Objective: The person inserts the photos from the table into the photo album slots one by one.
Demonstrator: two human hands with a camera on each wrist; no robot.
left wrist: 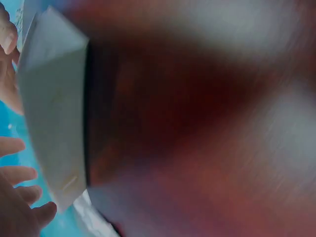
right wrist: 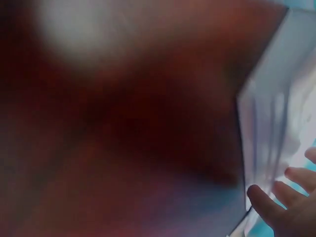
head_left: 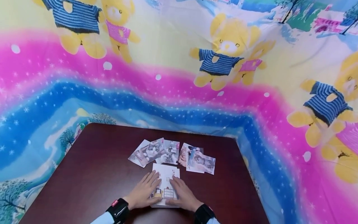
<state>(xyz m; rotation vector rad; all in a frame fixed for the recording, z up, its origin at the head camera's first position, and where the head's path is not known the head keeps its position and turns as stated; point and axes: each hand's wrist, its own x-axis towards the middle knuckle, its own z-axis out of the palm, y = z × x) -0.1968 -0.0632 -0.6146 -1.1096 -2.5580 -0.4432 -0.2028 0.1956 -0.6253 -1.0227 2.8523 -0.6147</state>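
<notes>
A white box [head_left: 165, 170] with small printed pictures on its top lies on the table near the front. My left hand [head_left: 145, 189] rests on its left side, fingers straight and spread. On the opposite side my right hand [head_left: 183, 193] lies on it with fingers extended, the two thumbs pointing inward near its front edge. In the left wrist view the box's pale side [left wrist: 54, 113] stands beside my spread fingers. The right wrist view shows the box's other side [right wrist: 264, 128], with my fingertips along it.
Beyond the box, cat photo cards lie overlapping in two groups: a left group [head_left: 152, 150] and a right group [head_left: 198, 160]. The dark red-brown table [head_left: 92, 174] reaches back to a hanging cloth [head_left: 167, 102] printed with teddy bears, which encloses the back and sides.
</notes>
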